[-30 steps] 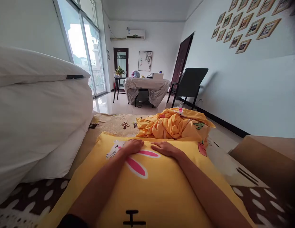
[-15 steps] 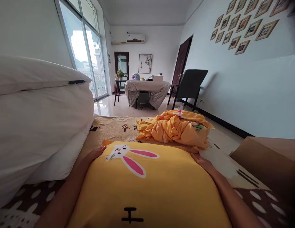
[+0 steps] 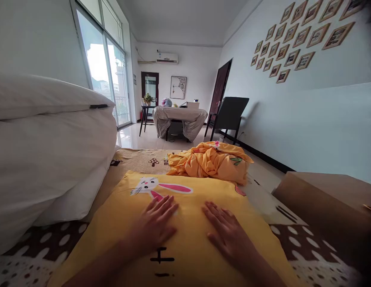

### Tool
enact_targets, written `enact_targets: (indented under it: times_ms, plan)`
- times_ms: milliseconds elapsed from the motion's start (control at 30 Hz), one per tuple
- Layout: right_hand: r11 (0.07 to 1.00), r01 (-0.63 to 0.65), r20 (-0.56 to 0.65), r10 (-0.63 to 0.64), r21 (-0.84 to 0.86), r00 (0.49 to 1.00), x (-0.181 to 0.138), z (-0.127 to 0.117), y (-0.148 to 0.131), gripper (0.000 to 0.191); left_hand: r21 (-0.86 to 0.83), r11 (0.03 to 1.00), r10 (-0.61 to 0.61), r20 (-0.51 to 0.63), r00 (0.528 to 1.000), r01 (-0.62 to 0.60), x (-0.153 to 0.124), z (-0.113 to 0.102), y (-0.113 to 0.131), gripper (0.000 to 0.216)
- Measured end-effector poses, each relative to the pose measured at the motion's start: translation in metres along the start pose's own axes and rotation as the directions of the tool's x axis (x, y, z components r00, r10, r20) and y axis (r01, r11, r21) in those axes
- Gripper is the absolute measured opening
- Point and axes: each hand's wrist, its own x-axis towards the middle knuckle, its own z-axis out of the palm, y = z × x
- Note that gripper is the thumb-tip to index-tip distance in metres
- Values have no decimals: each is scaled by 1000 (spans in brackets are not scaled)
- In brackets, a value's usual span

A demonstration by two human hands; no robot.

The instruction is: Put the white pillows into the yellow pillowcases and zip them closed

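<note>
A yellow pillow [image 3: 191,195] with a white rabbit print lies flat on the bed in front of me. My left hand [image 3: 155,221] rests palm down on its middle, fingers spread, just below the rabbit. My right hand [image 3: 227,229] lies flat beside it on the pillow, fingers apart as well. Neither hand holds anything. Beyond the pillow sits a crumpled orange-yellow cloth [image 3: 211,161] on the patterned bed sheet [image 3: 137,157].
A tall stack of white bedding [image 3: 50,147] fills the left. A brown wooden surface [image 3: 320,199] is at the right. Farther off stand a covered table [image 3: 179,117], a dark chair [image 3: 229,115], glass doors [image 3: 104,75] and framed pictures [image 3: 296,38] on the wall.
My hands moved from the pillow's far corners at its sides back onto its top, now pressing flat on the middle. The pillow lies flatter and lower than before.
</note>
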Motion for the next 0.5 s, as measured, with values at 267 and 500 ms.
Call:
enact_targets:
  times_ms: [267, 500]
  plan:
    - [926, -377, -192, 372, 12, 908, -84, 31, 64, 59, 96, 945, -280, -257, 925, 313, -91, 33, -74, 55]
    - [599, -734, -74, 788, 320, 611, -113, 33, 120, 67, -287, 651, -759, -215, 615, 703, -152, 36, -127, 54]
